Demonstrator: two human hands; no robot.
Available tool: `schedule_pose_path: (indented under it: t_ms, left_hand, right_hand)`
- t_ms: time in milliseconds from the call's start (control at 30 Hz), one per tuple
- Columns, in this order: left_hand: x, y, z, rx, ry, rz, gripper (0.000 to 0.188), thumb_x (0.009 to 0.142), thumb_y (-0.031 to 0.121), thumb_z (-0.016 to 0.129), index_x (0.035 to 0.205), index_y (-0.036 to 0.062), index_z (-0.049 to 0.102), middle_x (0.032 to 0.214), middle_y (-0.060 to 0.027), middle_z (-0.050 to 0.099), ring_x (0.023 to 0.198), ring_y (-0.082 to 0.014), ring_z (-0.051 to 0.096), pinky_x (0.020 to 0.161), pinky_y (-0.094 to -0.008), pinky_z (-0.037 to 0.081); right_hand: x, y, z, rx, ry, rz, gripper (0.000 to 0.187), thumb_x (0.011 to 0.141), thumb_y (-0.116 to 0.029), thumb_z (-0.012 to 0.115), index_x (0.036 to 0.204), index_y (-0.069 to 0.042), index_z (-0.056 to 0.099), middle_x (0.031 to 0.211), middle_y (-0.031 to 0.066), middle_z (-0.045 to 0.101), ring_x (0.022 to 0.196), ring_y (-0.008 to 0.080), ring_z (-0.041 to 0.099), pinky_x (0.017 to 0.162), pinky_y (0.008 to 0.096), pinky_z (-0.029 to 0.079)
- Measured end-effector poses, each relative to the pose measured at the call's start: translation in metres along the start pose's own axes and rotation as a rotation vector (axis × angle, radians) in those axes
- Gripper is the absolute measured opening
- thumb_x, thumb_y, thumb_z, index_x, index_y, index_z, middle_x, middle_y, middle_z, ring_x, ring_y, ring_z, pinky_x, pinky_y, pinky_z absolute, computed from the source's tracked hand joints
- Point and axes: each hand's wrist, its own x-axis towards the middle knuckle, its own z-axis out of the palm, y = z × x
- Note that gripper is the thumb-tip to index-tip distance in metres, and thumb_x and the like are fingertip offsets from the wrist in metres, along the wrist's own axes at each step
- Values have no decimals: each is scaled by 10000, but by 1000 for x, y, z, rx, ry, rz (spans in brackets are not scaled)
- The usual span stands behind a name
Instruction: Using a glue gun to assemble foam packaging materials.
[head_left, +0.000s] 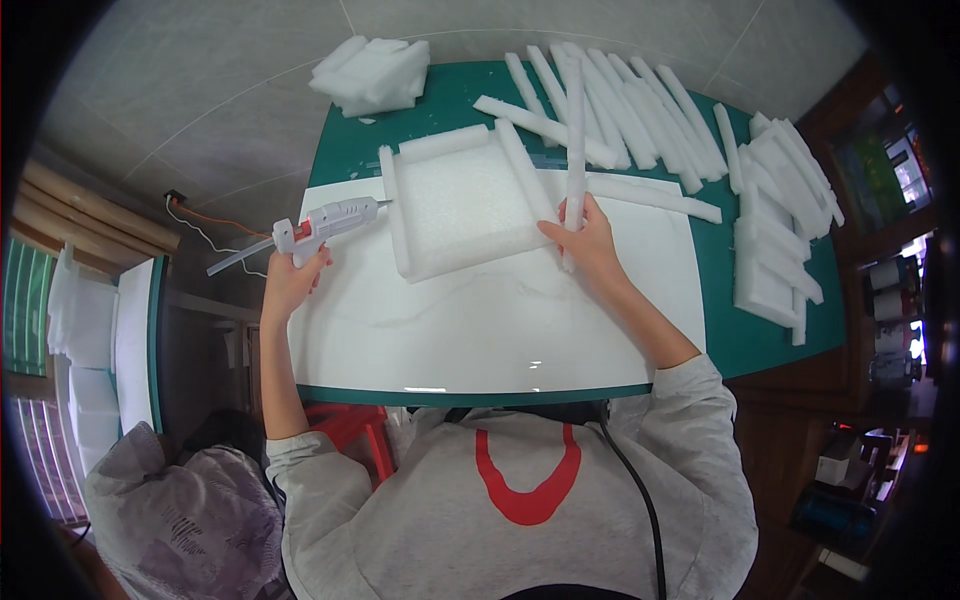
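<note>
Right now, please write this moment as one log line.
left hand: holds glue gun; right hand: holds foam strip; foam tray: between hands; more strips: on table

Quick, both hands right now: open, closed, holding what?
Left hand: closed around the handle of a white glue gun.
Right hand: closed on a long white foam strip.

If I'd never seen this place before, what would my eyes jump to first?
Probably the white foam tray near the middle of the view. Left of it, the left hand holds a glue gun, while on the other side the right hand grips a foam strip. Farther back, more foam strips lie spread on the green table.
</note>
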Motion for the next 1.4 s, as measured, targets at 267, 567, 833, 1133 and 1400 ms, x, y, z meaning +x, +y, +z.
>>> schedule_pose_path:
  t_ms: [267, 567, 833, 1133, 1400]
  left_hand:
    - [-2, -2, 0, 17, 44, -26, 221, 767, 187, 607, 894, 8, 581, 642, -37, 580, 459, -59, 479, 399, -218, 375]
    - [-3, -6, -4, 136, 83, 52, 224, 758, 200, 623, 841, -7, 602, 621, -30, 571, 465, -70, 484, 428, -238, 377]
    - [1, -4, -22, 224, 232, 58, 261, 754, 212, 645, 887, -9, 606, 680, -96, 586, 593, -160, 545, 563, -300, 435]
    - [65, 31, 4, 550, 274, 364, 226, 758, 164, 625, 945, 45, 584, 771, -151, 613, 746, -334, 602, 647, -383, 456]
    - [152, 10, 41, 591, -110, 652, 536, 697, -73, 519, 1181, 127, 405, 1089, -131, 468, 966, -345, 521, 756, -400, 450]
  right_hand:
    - [2, 3, -1, -27, -15, 24, 430, 700, -128, 720, 1027, -10, 467, 880, 69, 536, 595, 104, 502, 497, 233, 419]
    - [1, 4, -1, -57, -4, 11, 423, 692, -140, 726, 1003, -14, 468, 895, 81, 550, 619, 112, 523, 501, 242, 425]
    - [3, 4, -7, -117, 19, -18, 415, 667, -116, 725, 984, -20, 476, 861, 72, 557, 638, 126, 541, 521, 248, 443]
    - [-11, 8, -61, -139, -85, -63, 341, 664, -35, 685, 921, -70, 463, 809, 26, 492, 598, 98, 513, 534, 236, 436]
    - [-22, 18, -78, -127, -86, -67, 354, 669, -9, 658, 953, -80, 457, 902, 28, 499, 601, 82, 495, 533, 225, 426]
